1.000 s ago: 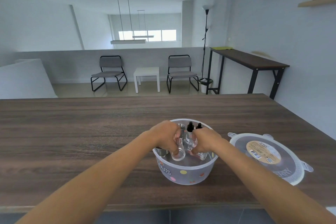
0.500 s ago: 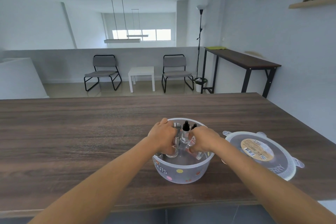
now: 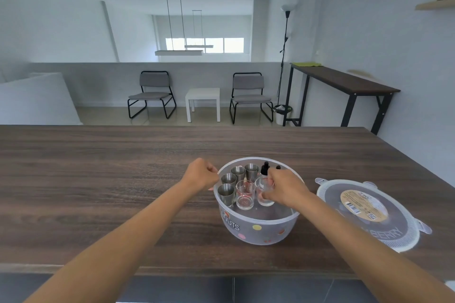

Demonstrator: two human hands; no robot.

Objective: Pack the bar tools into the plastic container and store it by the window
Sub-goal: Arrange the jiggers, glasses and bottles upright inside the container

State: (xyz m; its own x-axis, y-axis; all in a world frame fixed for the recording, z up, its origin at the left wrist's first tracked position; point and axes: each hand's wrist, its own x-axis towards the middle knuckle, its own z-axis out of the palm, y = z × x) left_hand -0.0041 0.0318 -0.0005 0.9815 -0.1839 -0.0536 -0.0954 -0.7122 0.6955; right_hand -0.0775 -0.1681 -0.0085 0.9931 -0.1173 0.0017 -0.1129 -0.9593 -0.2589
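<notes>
A round translucent plastic container [image 3: 258, 229] with coloured dots stands on the dark wooden table [image 3: 98, 179]. Inside stand several steel shot cups [image 3: 229, 179], a clear shot glass [image 3: 245, 195], a second clear glass [image 3: 264, 189] and dropper bottles [image 3: 265, 168] with black tops. My right hand [image 3: 285, 187] reaches over the rim and its fingers grip the second clear glass. My left hand [image 3: 200, 174] hovers just outside the left rim, fingers curled with nothing in them. The container's lid [image 3: 364, 211] lies flat on the table to the right.
Beyond the table are two grey chairs [image 3: 152, 93], a small white side table [image 3: 203, 101], a floor lamp [image 3: 285, 56] and a tall dark console table [image 3: 344, 86] on the right wall. A window [image 3: 204, 45] is at the far back.
My left hand has let go of the clear shot glass and pulled out to the left of the rim. My right hand stays in the container on the second glass.
</notes>
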